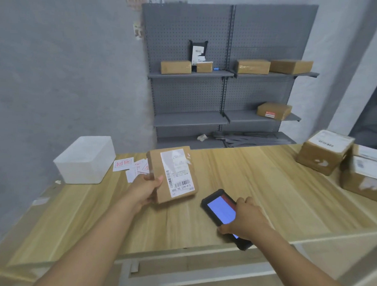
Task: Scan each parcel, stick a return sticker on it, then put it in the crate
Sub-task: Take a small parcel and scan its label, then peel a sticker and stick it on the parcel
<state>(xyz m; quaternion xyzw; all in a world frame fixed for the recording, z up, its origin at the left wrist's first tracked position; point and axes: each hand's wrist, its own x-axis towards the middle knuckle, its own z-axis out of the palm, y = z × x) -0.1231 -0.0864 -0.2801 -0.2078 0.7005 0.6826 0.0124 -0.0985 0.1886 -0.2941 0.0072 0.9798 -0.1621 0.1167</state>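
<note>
Crate, white translucent plastic (85, 159), sits at the wooden surface's (256, 183) far left; its contents cannot be seen. Beside it lie red-printed white return stickers (123, 165). The left hand (146, 189) grips a flat brown cardboard parcel (171, 174), label up, while the right hand (243, 218) holds a black handheld scanner (219, 205) just right of it.

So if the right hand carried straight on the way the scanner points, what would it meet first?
Probably the parcel held by the left hand: the scanner in the right hand points up-left at its lower labelled corner. Depth is unclear, so it might pass just below it.
</note>
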